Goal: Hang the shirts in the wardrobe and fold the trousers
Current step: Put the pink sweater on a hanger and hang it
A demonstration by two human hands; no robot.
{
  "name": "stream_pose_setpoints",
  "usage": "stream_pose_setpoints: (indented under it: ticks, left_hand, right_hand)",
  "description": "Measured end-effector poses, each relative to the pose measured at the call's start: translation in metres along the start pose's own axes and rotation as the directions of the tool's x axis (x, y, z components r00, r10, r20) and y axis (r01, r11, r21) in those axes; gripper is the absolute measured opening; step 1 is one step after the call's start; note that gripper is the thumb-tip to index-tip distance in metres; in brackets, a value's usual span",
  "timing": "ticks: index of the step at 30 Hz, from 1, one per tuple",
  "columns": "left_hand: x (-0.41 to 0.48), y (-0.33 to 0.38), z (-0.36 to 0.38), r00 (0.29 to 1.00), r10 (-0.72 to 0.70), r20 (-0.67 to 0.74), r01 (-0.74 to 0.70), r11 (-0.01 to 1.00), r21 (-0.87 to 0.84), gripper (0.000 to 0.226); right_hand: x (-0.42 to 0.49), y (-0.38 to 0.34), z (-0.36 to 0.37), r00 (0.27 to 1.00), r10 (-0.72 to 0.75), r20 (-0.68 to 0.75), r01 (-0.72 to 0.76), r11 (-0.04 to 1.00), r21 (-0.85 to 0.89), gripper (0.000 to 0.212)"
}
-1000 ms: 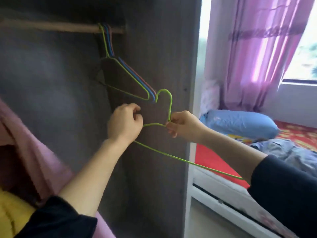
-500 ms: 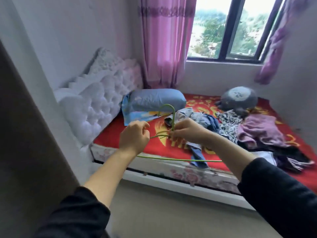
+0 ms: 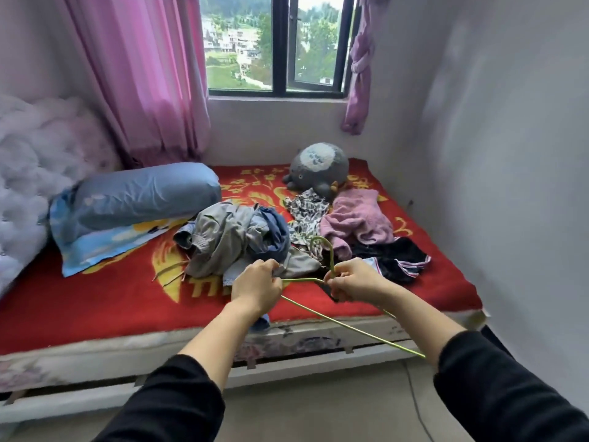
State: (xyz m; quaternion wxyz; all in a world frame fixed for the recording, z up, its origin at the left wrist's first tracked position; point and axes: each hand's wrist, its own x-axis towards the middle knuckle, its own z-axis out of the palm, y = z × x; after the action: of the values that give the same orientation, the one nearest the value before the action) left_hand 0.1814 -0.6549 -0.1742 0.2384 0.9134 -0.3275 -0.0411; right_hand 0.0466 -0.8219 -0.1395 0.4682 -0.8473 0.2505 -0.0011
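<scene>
Both my hands hold a thin green wire hanger (image 3: 338,322) in front of me, above the bed's near edge. My left hand (image 3: 256,287) grips its left shoulder end, and my right hand (image 3: 352,280) grips the neck just under the hook, which stands up. A pile of clothes lies on the red bed beyond: a grey and blue heap (image 3: 234,239), a black-and-white patterned piece (image 3: 307,213), a pink fluffy garment (image 3: 357,220) and a black garment with striped trim (image 3: 393,258). The wardrobe is out of view.
The bed (image 3: 95,298) with a red patterned cover fills the middle. A blue pillow (image 3: 140,196) lies at its left by a white tufted headboard (image 3: 35,164). A grey plush toy (image 3: 318,167) sits at the back. Pink curtains flank the window. A wall stands close on the right.
My view has swung right from the wardrobe and its hanging hangers to the bed. Both hands kept hold of the green hanger and carried it over the bed's edge.
</scene>
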Motion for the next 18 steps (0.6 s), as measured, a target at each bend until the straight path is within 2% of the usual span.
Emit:
stream_pose_setpoints:
  ticks: [10,18]
  left_hand:
    - [0.206,0.036,0.105,0.981,0.049,0.189,-0.050,0.999,0.002,0.036]
    - [0.339,0.072,0.184,0.933,0.044,0.357,-0.045,0.999,-0.004,0.034]
  right_hand:
    - [0.156,0.077,-0.095,0.974,0.201,-0.101,-0.192,0.977,0.096,0.014]
    - [0.257,0.155,-0.168,0.921,0.343,-0.184,-0.335,0.939,0.075,0.018]
